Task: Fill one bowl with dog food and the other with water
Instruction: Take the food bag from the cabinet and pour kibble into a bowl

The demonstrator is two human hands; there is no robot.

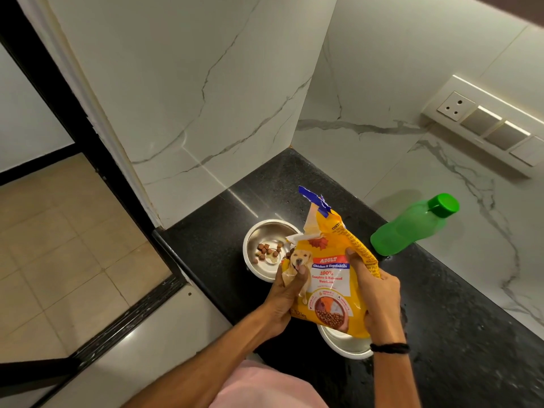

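Left grip [287, 293] pinches the dog food bag [332, 278] at its torn mouth; right grip [379, 301] curls round its side; kibble [266, 250] lies in the far bowl [265, 231] on the table [456, 319]; the near bowl [344, 346] is mostly hidden under the bag.

Two bare forearms [206, 357] from above.
A thin black band [389, 347] circles the right wrist; pink clothing [265, 387] shows lower left of it.
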